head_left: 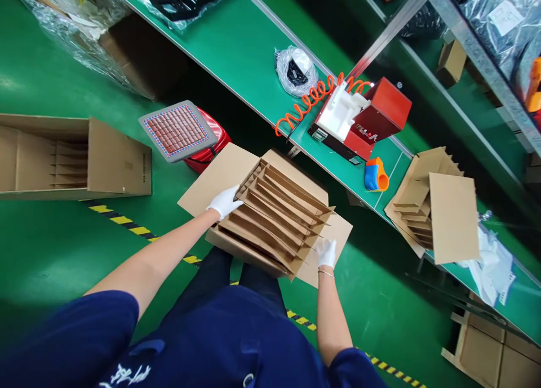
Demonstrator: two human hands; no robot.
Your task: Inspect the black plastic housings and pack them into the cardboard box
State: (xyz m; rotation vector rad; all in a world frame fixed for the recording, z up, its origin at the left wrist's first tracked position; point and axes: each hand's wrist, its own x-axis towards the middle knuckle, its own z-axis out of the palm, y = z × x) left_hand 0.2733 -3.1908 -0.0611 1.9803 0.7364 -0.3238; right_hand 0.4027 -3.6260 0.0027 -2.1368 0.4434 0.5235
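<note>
Head view: an open cardboard box with slotted dividers sits on the person's lap, below the green worktop edge. The gloved left hand has its fingers clenched over the box's left rim; the gloved right hand grasps the right flap. A second divided box lies on the worktop, well apart.

We note bright, even overhead light. Soft glare patches sit on the green floor and on plastic wrap. Deep shadow lies under the workbench. Edges bend with wide-angle distortion; the nearest blue sleeve is blurred.
</note>
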